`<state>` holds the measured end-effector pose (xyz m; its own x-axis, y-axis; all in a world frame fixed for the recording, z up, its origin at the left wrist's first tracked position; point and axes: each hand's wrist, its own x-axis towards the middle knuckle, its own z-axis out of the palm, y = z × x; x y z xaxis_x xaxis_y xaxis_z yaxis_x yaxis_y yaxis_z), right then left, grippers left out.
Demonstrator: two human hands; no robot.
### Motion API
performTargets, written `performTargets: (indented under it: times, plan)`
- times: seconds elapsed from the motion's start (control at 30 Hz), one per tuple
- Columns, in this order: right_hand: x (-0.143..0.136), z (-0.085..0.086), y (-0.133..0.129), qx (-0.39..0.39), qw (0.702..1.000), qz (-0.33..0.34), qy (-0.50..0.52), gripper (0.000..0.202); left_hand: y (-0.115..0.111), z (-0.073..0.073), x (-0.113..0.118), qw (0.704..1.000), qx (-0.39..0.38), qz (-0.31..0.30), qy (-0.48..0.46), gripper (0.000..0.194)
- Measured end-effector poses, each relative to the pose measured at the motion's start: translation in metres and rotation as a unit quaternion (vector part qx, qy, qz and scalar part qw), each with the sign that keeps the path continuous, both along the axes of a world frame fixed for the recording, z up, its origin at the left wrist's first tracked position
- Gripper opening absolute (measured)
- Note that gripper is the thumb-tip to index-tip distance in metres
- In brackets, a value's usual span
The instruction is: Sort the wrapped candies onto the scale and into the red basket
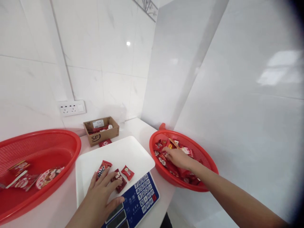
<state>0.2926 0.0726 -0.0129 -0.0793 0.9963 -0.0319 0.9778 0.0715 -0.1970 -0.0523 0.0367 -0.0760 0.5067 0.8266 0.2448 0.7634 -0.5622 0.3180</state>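
Note:
My left hand [101, 194] is over the white weighing pan [137, 148] of a digital scale, fingers spread. Its fingertips rest at a red snack packet [104, 167] and a dark red packet [120, 181]. Just right of them lies a small red wrapped candy [127, 172]. My right hand [177, 157] reaches into the right red plastic basket [211, 164], among many red wrapped candies [162, 161]. Its fingers are bent and close together at the wrappers; what they pinch, if anything, is hidden.
The scale's blue keypad panel [133, 202] faces me. A larger red basket [71, 152] with a few packets stands at left. Behind the pan are a small cardboard box [104, 136] and a red packet [105, 143]. Walls [114, 63] close off the back and right.

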Motion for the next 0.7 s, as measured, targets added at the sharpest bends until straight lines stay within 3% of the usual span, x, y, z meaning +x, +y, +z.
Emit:
performTargets:
  times: [0.17,0.27,0.5,0.7]
  plan:
    - [-0.034,0.022,-0.005,0.080,0.992,0.047,0.091,0.033,-0.007,0.018,0.001,0.999,-0.045,-0.002,-0.007,0.032]
    - [-0.066,0.024,-0.006,0.075,0.975,0.071,0.196,0.040,-0.012,0.030,0.003,0.998,-0.058,-0.007,-0.015,0.026]
    - [-0.140,-0.010,0.013,0.000,0.927,0.142,0.346,0.045,-0.016,0.039,0.002,0.998,-0.065,0.001,-0.003,0.036]
    - [-0.155,-0.028,0.005,0.029,0.943,0.199,0.266,0.048,-0.014,0.038,-0.007,0.993,-0.091,0.073,0.024,0.044]
